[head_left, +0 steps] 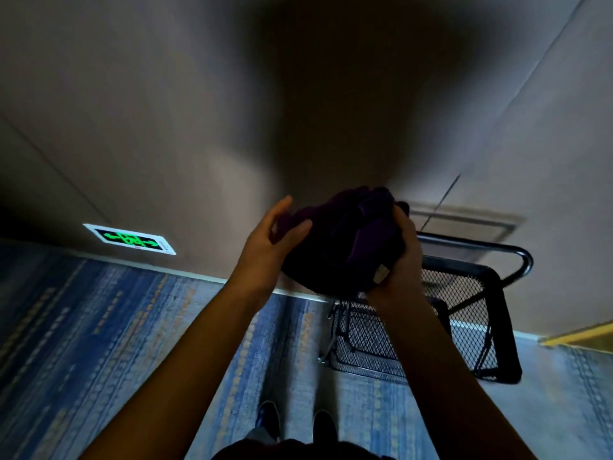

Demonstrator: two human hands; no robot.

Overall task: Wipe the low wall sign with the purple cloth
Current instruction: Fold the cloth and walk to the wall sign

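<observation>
The purple cloth [338, 240] is bunched up between both hands at chest height, roughly dead centre. The right hand [399, 260] is clamped around its 3 o'clock side, fingers curled into the fabric, while the left hand [265, 247] is only laid against the 9 o'clock side, fingers loosely spread, thumb resting on the cloth. The low wall sign [130, 239] is way off at about 9 o'clock, just above the floor line, well apart from the cloth, so nothing's been wiped yet.

Stuff that could go sideways, probably:
- the wad could be dropped, since only one hand is really gripping it
- a balled-up cloth would only smear a small patch of the sign
- the mesh cart [457, 327] at 4 o'clock could be bumped when the body is swung left and crouched
- the light's dim, so grime might be missed
</observation>
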